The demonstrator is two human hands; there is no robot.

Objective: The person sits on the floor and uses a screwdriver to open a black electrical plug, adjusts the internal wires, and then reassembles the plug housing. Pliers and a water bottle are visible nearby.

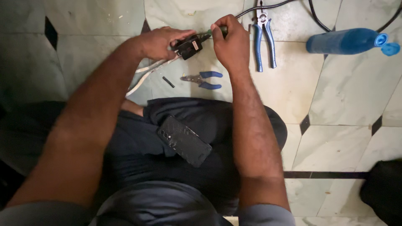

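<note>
The surface is a floor (pixel 351 96) of pale green-white marbled tiles set with small dark diamond insets and a dark strip lower right; the light is dim and the edges of the view fall into shadow. The person sits on it, legs folded, in dark trousers, with one dark phone (pixel 184 140) lying face down on the lap. Two pairs of blue-handled pliers lie on the tiles: the large pliers (pixel 264 39) just right of the hands, the small pliers (pixel 203 79) below them, near a short black piece (pixel 168 81). One blue bottle (pixel 341 41) lies on its side at upper right, its flip cap (pixel 387 45) hanging open; what is inside cannot be made out. Black cables (pixel 318 21) run along the top edge. The left hand (pixel 161 42) grips a black plug (pixel 189 46), held just above the floor between both hands, with a white cable (pixel 146 73) trailing from it toward the lap. The right hand (pixel 230 42) is clenched around a screwdriver (pixel 213 33) with its tip at the plug.
</note>
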